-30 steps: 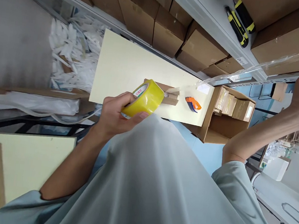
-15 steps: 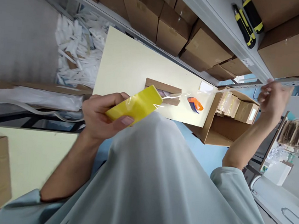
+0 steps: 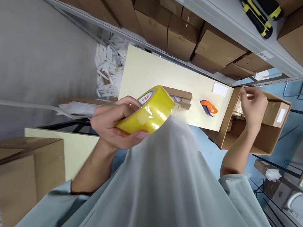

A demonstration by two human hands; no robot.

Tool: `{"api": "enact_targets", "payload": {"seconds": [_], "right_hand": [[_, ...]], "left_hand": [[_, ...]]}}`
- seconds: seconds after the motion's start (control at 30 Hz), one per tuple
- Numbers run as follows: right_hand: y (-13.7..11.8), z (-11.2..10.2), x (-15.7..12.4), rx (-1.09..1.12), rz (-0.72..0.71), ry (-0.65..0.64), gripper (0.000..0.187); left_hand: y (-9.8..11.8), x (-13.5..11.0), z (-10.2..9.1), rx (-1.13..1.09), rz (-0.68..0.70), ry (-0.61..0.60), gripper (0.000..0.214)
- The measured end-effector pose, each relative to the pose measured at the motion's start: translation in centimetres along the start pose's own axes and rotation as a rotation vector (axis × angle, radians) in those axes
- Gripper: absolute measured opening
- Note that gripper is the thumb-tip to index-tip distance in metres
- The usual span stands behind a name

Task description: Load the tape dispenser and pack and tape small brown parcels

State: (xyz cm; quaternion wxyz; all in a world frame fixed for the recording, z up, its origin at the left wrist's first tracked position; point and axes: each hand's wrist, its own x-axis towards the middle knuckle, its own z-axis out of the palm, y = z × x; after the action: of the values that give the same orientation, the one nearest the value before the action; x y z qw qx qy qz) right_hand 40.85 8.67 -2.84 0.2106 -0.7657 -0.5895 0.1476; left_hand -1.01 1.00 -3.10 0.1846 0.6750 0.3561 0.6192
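Note:
My left hand [image 3: 112,124] is closed round a yellow roll of clear tape [image 3: 148,115], held in front of my grey shirt. A short loose end of tape shows at the roll's right side. My right hand [image 3: 253,106] is raised at the flap of an open cardboard box [image 3: 229,111] that holds smaller packed boxes. Its fingers are pinched together at the flap's top edge. What they pinch is too small to make out. On the cream table [image 3: 150,73] beyond the roll lie a flat cardboard piece [image 3: 182,95] and an orange tape cutter [image 3: 209,107].
A white card [image 3: 220,89] lies on the table near the open box. Shelves of brown cartons [image 3: 209,47] run behind, with yellow-and-black knives [image 3: 257,18] on a shelf. White scraps [image 3: 109,65] are piled past the table's end. Another carton [image 3: 26,172] sits near me.
My right hand, which held a long strand of tape stretched far out, has come in to the open box's flap. The roll has turned in my left hand.

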Motion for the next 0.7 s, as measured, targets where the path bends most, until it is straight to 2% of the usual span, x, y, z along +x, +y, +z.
{"api": "enact_targets", "payload": {"seconds": [0.03,0.13,0.17,0.23,0.3,0.4,0.47,0.53,0.6,0.7], "right_hand": [[-2.7,0.2,-1.4,0.188,-0.112,-0.095,0.010],[-10.4,1.4,-5.7,0.588,-0.380,-0.513,0.041],[-12.3,1.9,-6.8,0.666,-0.450,-0.604,0.048],[-14.6,2.9,-8.3,0.750,-0.524,-0.673,0.047],[-15.2,4.0,-9.1,0.775,-0.545,-0.653,0.042],[-14.7,5.3,-9.7,0.779,-0.543,-0.561,0.039],[-14.4,5.9,-10.1,0.799,-0.541,-0.492,0.033],[-14.5,6.0,-10.5,0.835,-0.527,-0.454,0.027],[-14.7,5.8,-10.7,0.868,-0.484,-0.479,0.028],[-14.9,5.0,-10.8,0.929,-0.358,-0.618,0.037]], "left_hand": [[0.1,0.1,0.0,0.007,0.002,-0.005,0.057],[0.2,0.0,-0.3,0.060,-0.021,-0.011,0.061],[0.2,-0.1,-0.4,0.082,-0.050,-0.007,0.065],[0.2,-0.2,-0.6,0.103,-0.118,0.015,0.072],[0.3,-0.1,-0.7,0.089,-0.155,0.044,0.075],[0.5,0.2,-0.7,0.033,-0.107,0.064,0.069],[0.5,0.3,-0.7,0.017,-0.089,0.077,0.067],[0.2,0.0,-0.9,0.043,-0.127,0.106,0.072],[-0.1,-0.6,-1.2,0.099,-0.176,0.127,0.080],[-0.4,-1.5,-1.2,0.167,-0.186,0.150,0.089]]}}
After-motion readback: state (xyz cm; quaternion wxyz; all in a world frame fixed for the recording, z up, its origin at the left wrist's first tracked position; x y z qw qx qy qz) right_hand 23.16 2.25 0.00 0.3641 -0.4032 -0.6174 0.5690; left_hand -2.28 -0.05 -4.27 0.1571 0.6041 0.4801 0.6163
